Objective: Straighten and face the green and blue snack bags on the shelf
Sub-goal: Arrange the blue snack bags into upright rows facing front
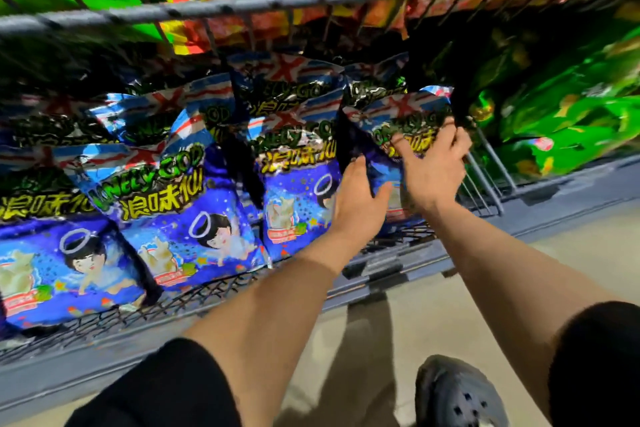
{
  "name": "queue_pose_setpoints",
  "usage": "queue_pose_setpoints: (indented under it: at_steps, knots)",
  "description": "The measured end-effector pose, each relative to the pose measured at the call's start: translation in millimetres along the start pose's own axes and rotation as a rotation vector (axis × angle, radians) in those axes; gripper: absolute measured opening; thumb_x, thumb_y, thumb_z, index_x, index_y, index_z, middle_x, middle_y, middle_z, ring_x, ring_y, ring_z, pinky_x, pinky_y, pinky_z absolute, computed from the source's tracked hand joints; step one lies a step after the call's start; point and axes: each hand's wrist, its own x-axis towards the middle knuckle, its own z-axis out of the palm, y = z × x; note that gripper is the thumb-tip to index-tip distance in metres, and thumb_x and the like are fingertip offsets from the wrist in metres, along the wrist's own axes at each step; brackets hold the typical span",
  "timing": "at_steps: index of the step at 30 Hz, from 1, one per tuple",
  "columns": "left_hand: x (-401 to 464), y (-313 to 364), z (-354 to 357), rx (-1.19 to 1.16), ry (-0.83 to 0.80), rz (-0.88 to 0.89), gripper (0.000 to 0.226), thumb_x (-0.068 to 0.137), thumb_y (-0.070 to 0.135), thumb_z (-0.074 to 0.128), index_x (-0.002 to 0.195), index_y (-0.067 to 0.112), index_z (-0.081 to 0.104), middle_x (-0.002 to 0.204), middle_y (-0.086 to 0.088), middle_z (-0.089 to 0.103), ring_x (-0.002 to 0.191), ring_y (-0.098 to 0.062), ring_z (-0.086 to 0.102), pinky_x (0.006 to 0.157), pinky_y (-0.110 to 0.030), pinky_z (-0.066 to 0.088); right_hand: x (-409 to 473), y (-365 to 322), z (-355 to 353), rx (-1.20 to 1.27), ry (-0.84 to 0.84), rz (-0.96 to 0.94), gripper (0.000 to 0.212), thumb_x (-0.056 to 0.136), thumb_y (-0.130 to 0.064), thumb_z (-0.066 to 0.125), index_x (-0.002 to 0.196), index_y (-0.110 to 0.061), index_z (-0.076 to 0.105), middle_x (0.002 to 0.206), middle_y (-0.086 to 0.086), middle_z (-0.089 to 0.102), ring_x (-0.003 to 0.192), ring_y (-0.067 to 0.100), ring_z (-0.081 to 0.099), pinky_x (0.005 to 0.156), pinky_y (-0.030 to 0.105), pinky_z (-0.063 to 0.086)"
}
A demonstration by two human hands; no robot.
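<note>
Head view: both hands hold the rightmost blue snack bag (pixel 398 135) on the wire shelf (pixel 381 267). The left hand (pixel 356 198) grips its left edge, fingers curled behind; the right hand (pixel 433 166) pinches its upper right side. The bag stands upright — long axis vertical, print facing outward — just beside the wire divider (pixel 485 170). Green snack bags (pixel 561 121) lie tilted beyond it.
</note>
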Motion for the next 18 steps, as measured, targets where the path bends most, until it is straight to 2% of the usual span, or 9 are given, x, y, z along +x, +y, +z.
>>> queue_pose_setpoints:
  at_steps: [3,4,6,7,9,11,14,16,18]
  knots:
    - [12.2,-3.3,10.6,-0.076,-0.131,-0.045,0.081,0.096,0.020,0.056,0.154,0.016,-0.001,0.161,-0.007,0.011,0.148,-0.020,0.016,0.119,-0.032,0.018,0.2,-1.6,-0.8,-0.044,-0.112,-0.095,0.081,0.086,-0.063,0.047,0.148,-0.017,0.022,0.155,0.020,0.006,0.130,0.042,0.036,0.113,0.049,0.022]
    - [13.9,-5.8,13.2,-0.100,-0.156,-0.042,0.085,0.095,0.017,0.056,0.153,0.019,-0.005,0.162,-0.006,0.009,0.148,-0.021,0.017,0.119,-0.033,0.020,-1.0,-2.5,0.1,-0.045,-0.151,-0.146,0.081,0.085,-0.065,0.047,0.148,-0.022,0.022,0.155,0.022,0.004,0.130,0.043,0.036,0.112,0.049,0.025]
    - [15.1,-10.8,18.2,-0.069,-0.198,-0.071,0.089,0.095,0.014,0.055,0.152,0.026,-0.012,0.162,-0.005,0.012,0.143,-0.025,0.028,0.113,-0.034,0.031,-1.7,-1.9,1.5,-0.057,-0.203,-0.195,0.081,0.083,-0.068,0.047,0.148,-0.029,0.020,0.155,0.023,-0.002,0.127,0.045,0.040,0.104,0.047,0.038]
    - [15.5,-12.6,20.9,-0.023,-0.203,-0.076,0.090,0.094,0.013,0.054,0.151,0.031,-0.014,0.160,-0.005,0.017,0.136,-0.030,0.039,0.105,-0.035,0.040,-0.1,-0.5,2.1,-0.074,-0.203,-0.186,0.078,0.084,-0.068,0.046,0.148,-0.030,0.020,0.156,0.021,-0.002,0.124,0.045,0.042,0.098,0.046,0.042]
    - [16.1,-12.7,22.9,0.032,-0.199,-0.062,0.094,0.092,0.011,0.053,0.147,0.043,-0.017,0.157,-0.007,0.027,0.119,-0.036,0.054,0.091,-0.038,0.049,3.7,1.5,2.5,-0.115,-0.174,-0.145,0.073,0.087,-0.065,0.043,0.147,-0.029,0.023,0.157,0.016,0.001,0.119,0.046,0.046,0.092,0.045,0.043]
    - [16.3,-10.6,20.9,0.013,-0.206,-0.090,0.094,0.090,0.008,0.050,0.147,0.044,-0.015,0.154,-0.009,0.033,0.116,-0.035,0.055,0.090,-0.038,0.050,5.1,0.0,2.7,-0.133,-0.178,-0.119,0.071,0.089,-0.064,0.041,0.147,-0.027,0.024,0.157,0.013,0.000,0.121,0.046,0.043,0.093,0.047,0.042]
    - [11.9,-9.1,11.2,-0.012,-0.205,-0.094,0.092,0.091,0.014,0.056,0.151,0.036,-0.010,0.153,-0.010,0.035,0.126,-0.032,0.050,0.100,-0.038,0.044,1.7,-6.3,3.9,-0.135,-0.188,-0.085,0.074,0.087,-0.068,0.038,0.148,-0.028,0.022,0.157,0.014,-0.001,0.128,0.044,0.035,0.098,0.050,0.038]
    - [2.5,-5.9,-1.7,-0.044,-0.174,-0.031,0.091,0.089,0.018,0.060,0.152,0.035,-0.004,0.154,-0.011,0.034,0.130,-0.035,0.046,0.106,-0.046,0.042,-5.4,-12.8,3.7,-0.188,-0.131,-0.059,0.077,0.086,-0.072,0.033,0.149,-0.028,0.020,0.156,0.019,0.004,0.136,0.042,0.024,0.108,0.054,0.027]
    - [-12.4,2.0,-21.8,-0.095,-0.082,0.027,0.082,0.090,0.007,0.057,0.153,0.029,0.010,0.151,-0.014,0.037,0.130,-0.032,0.047,0.103,-0.048,0.044,-17.6,-25.3,2.6,-0.248,-0.018,-0.107,0.077,0.088,-0.070,0.032,0.149,-0.024,0.023,0.154,0.025,0.011,0.142,0.040,0.013,0.115,0.055,0.013]
